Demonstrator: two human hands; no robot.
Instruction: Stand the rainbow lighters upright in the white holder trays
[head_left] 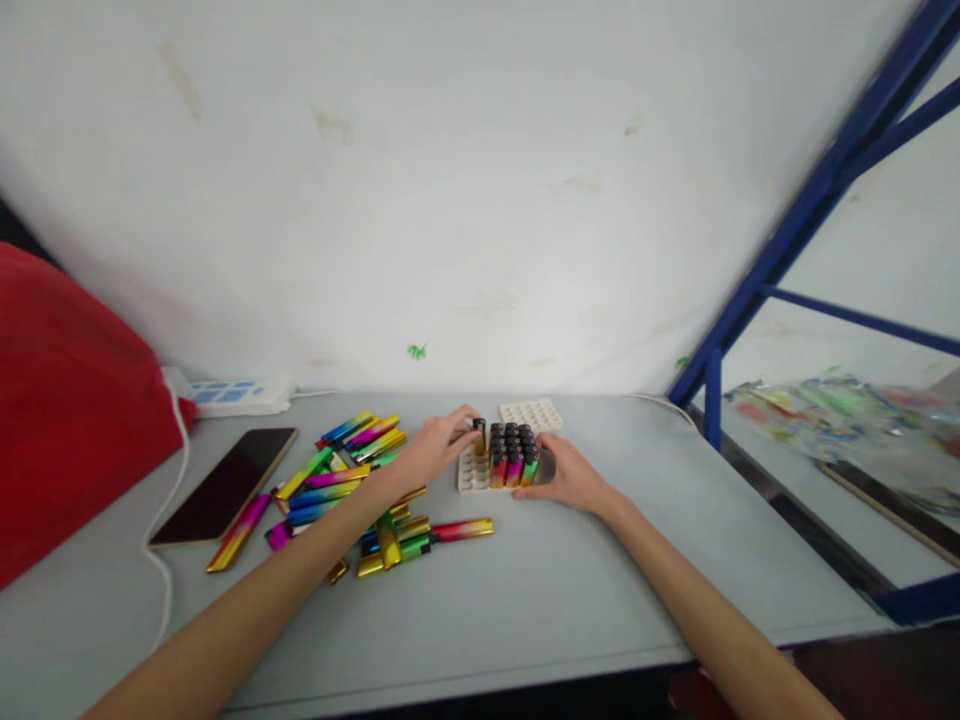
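A pale tray [472, 474] with rows of round pockets lies on the table. Several shiny multicoloured lighters [514, 465] with black tops stand upright, packed together in its right part. My left hand [435, 448] pinches a gold lighter [481, 440] by its black top, upright over the tray's left pockets; whether its base is seated I cannot tell. Curled around the tray's right side, my right hand [566, 475] has its thumb at the front corner and its fingers behind, against the lighters. A loose pile of lighters [326, 490] lies left of the tray, partly covered by my left forearm.
Behind the tray lies a second pale pocketed tray [532, 414]. To the left are a dark phone [225, 487], a white power strip [240, 395], a white cable [166, 575] and a red bag [75, 420]. A blue metal frame [712, 400] rises on the right, with plastic packets [847, 420] beyond it.
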